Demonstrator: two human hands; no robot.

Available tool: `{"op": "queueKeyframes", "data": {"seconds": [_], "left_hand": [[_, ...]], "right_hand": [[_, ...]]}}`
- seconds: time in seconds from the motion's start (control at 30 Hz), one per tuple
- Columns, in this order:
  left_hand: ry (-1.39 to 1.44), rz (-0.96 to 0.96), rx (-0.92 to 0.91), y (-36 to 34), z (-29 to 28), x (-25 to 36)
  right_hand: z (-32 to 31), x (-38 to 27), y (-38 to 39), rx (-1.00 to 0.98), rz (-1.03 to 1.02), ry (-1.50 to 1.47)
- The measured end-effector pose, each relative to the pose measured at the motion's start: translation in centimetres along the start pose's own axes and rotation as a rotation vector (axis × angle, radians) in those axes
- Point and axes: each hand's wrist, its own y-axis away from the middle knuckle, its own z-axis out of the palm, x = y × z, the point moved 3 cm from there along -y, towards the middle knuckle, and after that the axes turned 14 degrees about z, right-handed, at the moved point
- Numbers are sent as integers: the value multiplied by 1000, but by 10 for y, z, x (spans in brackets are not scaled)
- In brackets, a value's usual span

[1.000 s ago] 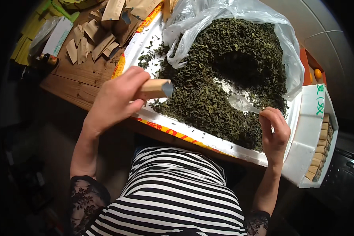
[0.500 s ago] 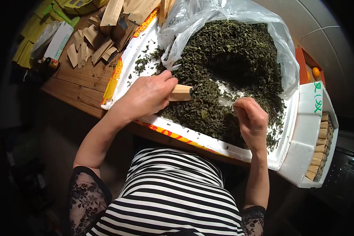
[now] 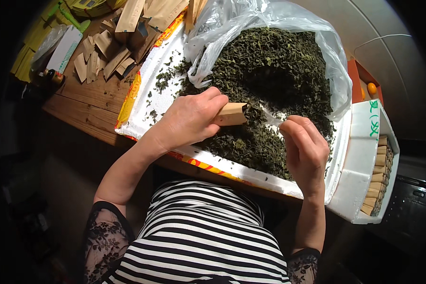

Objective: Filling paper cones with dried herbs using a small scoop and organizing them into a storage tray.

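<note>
Inward over leaves point(image 3: 284, 49), left hand point(image 3: 192, 116) with grip round a paper pouch point(image 3: 232, 114), right hand point(image 3: 307, 150) with grip pinching, apparently, a spoon point(image 3: 271, 119).

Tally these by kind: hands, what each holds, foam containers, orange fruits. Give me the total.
Hands: 2 (left hand, right hand)
Paper packet in left: 1
Spoon in right: 1
Foam containers: 2 (tray, box)
Orange fruits in view: 2
Total: 8
</note>
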Motion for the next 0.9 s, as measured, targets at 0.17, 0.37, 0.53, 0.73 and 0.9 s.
{"op": "queueKeyframes", "data": {"seconds": [0.17,0.37,0.53,0.73,0.9], "left_hand": [[2,-16,102,9,-4,-4],[-52,-30,58,9,0,-3],[24,-71,84,13,-1,-4],[-6,-5,164,19,-4,-7],[-100,-42,110,30,-17,-7]], "right_hand": [[-7,-9,-6,21,-3,50],[15,-24,-5,-8,-127,90],[19,-31,-7,-35,-292,135],[-2,-11,-4,161,-180,177],[5,33,8,30,53,263]]}}
